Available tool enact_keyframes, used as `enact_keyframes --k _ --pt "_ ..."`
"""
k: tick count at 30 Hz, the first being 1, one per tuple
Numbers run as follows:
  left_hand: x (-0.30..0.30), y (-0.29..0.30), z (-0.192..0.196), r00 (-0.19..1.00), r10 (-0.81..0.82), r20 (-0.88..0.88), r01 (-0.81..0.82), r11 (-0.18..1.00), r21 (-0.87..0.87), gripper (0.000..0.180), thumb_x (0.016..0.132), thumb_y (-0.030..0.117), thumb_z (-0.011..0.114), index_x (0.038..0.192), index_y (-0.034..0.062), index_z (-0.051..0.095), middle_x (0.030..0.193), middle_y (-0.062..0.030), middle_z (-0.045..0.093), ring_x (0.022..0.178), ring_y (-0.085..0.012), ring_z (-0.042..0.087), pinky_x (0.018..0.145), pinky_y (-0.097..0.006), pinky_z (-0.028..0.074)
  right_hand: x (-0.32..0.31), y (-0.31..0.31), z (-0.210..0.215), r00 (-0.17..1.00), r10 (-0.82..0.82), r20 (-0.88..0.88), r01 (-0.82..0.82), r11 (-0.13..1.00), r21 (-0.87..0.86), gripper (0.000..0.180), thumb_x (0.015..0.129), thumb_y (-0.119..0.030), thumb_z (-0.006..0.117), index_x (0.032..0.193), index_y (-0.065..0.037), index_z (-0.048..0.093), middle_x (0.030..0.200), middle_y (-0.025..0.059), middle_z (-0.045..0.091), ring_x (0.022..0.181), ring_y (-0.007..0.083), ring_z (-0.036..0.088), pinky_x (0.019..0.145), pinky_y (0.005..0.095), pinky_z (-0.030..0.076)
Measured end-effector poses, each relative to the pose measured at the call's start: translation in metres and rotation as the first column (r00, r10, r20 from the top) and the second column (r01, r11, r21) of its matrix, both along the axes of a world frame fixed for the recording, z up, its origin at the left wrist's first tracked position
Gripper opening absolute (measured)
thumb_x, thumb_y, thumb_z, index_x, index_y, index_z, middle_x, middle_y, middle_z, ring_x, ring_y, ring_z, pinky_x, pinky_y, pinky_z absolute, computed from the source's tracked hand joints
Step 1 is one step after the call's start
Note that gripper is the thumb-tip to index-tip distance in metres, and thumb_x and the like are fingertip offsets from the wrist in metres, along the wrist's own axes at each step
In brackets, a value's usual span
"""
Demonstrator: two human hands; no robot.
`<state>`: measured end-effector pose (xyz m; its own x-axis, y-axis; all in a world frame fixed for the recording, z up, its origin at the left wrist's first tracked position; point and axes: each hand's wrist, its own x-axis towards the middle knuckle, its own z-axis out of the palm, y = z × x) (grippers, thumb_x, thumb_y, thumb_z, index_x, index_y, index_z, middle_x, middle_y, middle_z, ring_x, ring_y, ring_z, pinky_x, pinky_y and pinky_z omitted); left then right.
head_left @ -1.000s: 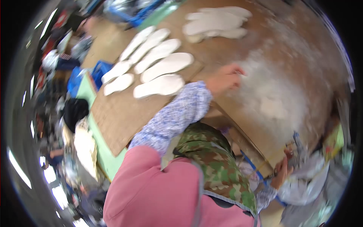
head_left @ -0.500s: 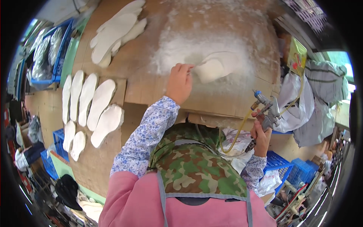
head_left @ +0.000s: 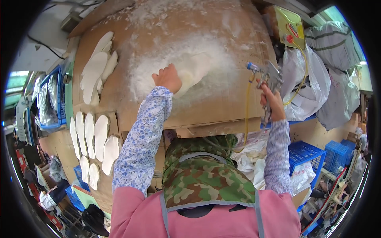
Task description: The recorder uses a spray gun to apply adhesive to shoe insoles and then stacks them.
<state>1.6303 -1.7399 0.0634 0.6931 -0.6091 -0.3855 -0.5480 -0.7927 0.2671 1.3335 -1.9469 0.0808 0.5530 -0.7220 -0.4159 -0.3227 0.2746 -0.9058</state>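
Observation:
My right hand (head_left: 274,101) grips a metal spray gun (head_left: 273,77) with a blue tip, raised over the right edge of the cardboard-covered table. A yellow hose (head_left: 247,111) hangs below the gun. Beside the left end of a pale insole-shaped piece (head_left: 198,65), my left hand (head_left: 167,79) has its fingers curled; what they hold, if anything, is hidden. That piece is blurred and lies within a white, powdery patch (head_left: 147,75) on the cardboard (head_left: 210,113). A second piece seems to overlap it, though its outline is faint.
Similar pale pieces are piled (head_left: 94,75) at the far left, and several more (head_left: 100,133) lie in rows nearer me. A yellow container (head_left: 289,27) stands at the far right above white plastic bags (head_left: 303,87). Blue crates (head_left: 305,154) sit lower right.
My view has shifted, so the table appears moved left. The pale piece is now turned more diagonally and looks blurred. My left fingers are more curled; the spray gun is still in my right hand.

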Motion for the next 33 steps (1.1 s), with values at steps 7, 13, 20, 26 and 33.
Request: enact_keyframes --k 7,13,20,26,33 --pt "-0.001 0.016 -0.005 0.983 0.11 -0.149 -0.149 0.949 -0.28 0.027 0.079 0.01 0.051 0.104 0.011 0.062 0.103 -0.0071 0.064 0.103 -0.0263 0.054 0.092 -0.044 0.032 0.021 -0.078 -0.069 0.974 -0.098 -0.206 0.035 0.956 -0.291 0.038 0.086 -0.033 0.067 0.105 0.0 0.061 0.076 0.0029 0.061 0.059 0.0115 0.055 0.052 0.0265 0.045" --pt "-0.015 0.036 0.006 0.983 0.051 -0.174 -0.143 0.808 -0.571 0.013 0.077 0.006 0.054 0.088 0.0079 0.062 0.092 -0.0069 0.057 0.096 -0.0233 0.053 0.088 -0.035 0.039 0.018 -0.033 -0.062 0.964 -0.182 -0.195 -0.14 0.276 -0.951 0.036 0.085 -0.019 0.068 0.113 0.002 0.06 0.106 0.0103 0.061 0.083 0.0127 0.061 0.069 0.0265 0.05" --pt "-0.034 0.094 0.013 0.955 0.067 -0.29 -0.255 0.688 -0.68 0.018 0.077 0.001 0.054 0.091 0.0085 0.062 0.108 -0.0065 0.05 0.105 -0.0191 0.048 0.094 -0.03 0.037 0.154 -0.005 -0.072 0.956 0.293 -0.006 -0.256 0.826 -0.503 0.03 0.081 -0.019 0.069 0.105 -0.001 0.065 0.093 0.0136 0.069 0.077 0.0214 0.067 0.071 0.0305 0.052" --pt "-0.02 0.136 -0.005 0.8 0.215 -0.561 -0.561 0.6 -0.57 0.031 0.098 0.032 0.044 0.095 0.0074 0.064 0.1 -0.0062 0.051 0.096 -0.0169 0.049 0.089 -0.03 0.039 0.2 -0.015 -0.085 0.875 0.384 -0.294 -0.482 0.637 -0.602 0.033 0.079 -0.028 0.07 0.098 -0.001 0.068 0.08 0.0134 0.07 0.076 0.0228 0.067 0.07 0.0327 0.051" --pt "-0.004 0.14 -0.046 0.725 -0.027 -0.688 -0.522 0.629 -0.575 0.025 0.08 0.008 0.052 0.103 0.0075 0.059 0.101 -0.0021 0.057 0.101 -0.0139 0.048 0.092 -0.029 0.037 0.207 0.001 -0.075 0.834 0.459 -0.306 -0.547 0.612 -0.571 0.029 0.079 -0.022 0.07 0.096 0.001 0.068 0.075 0.0109 0.067 0.064 0.0164 0.061 0.062 0.028 0.048"
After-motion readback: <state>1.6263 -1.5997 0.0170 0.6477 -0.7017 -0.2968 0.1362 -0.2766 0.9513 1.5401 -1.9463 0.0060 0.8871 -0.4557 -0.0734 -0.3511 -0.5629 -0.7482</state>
